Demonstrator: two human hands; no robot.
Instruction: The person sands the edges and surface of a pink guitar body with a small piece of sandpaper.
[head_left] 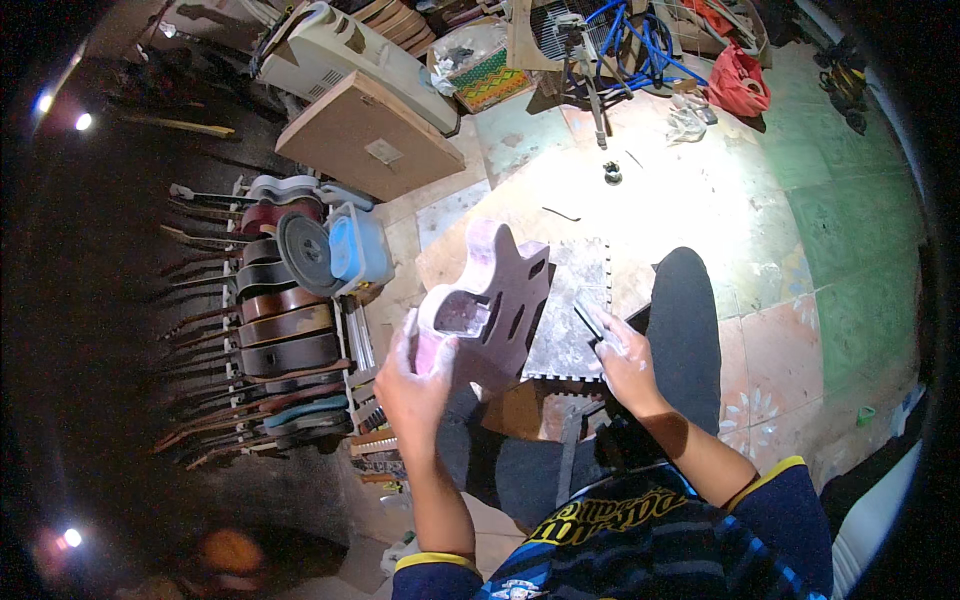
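My left hand [412, 378] grips the lower left edge of a pale pink electric guitar body [470, 262], thumb on its face. The body is tilted up on edge, with cut-out cavities and slots facing right. Whitish dust coats my fingers. In my right hand [625, 362], apart from the body and to its right, is a thin dark flat strip [588, 320], its kind unclear. Below both hands lies a grey foam mat [568, 345] with toothed edges, smeared with white dust.
Several guitars [290, 330] hang in a rack on the left, beside a blue plastic tub [362, 250]. A brown board [360, 140] leans behind. Blue tubing [650, 50] and a red bag [740, 82] lie at the far right. A small dark round object [612, 173] sits on the floor.
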